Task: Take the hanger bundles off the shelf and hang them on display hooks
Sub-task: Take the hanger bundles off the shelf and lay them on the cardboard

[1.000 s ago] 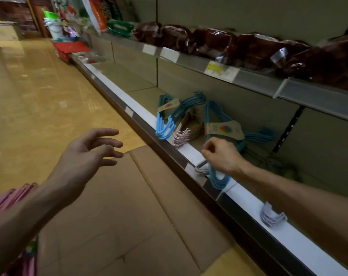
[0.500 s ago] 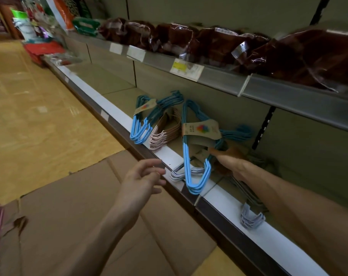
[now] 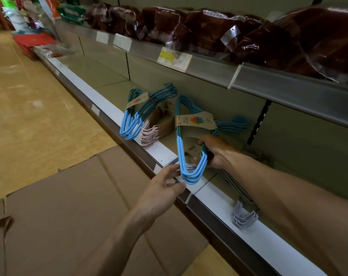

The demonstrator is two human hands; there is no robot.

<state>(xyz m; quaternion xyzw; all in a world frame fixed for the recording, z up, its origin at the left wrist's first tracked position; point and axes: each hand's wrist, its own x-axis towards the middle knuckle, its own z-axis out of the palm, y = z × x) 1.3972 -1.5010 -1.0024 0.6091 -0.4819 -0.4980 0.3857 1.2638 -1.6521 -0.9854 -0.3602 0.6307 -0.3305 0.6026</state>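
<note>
A blue hanger bundle (image 3: 181, 144) with a cardboard label stands tilted on the low shelf (image 3: 165, 151), its end over the white front edge. My right hand (image 3: 217, 152) grips it from behind, fingers curled round its right side. My left hand (image 3: 163, 188) reaches in from the aisle with relaxed fingers, its fingertips just beside the bundle's lower end. Another blue bundle (image 3: 137, 114) and a pink bundle (image 3: 159, 126) lie further left on the shelf. Grey hangers (image 3: 243, 216) lie under my right forearm. No display hooks are visible.
Flattened cardboard (image 3: 79, 212) covers the floor beside the shelf. The upper shelf (image 3: 209, 66) carries dark red wrapped packages and price tags. A red basket (image 3: 31, 41) and other goods sit at the far left end of the aisle.
My left hand has moved from the aisle up to the blue bundle's lower end. My right hand has shifted to grip the bundle's right side, and the bundle now stands more upright.
</note>
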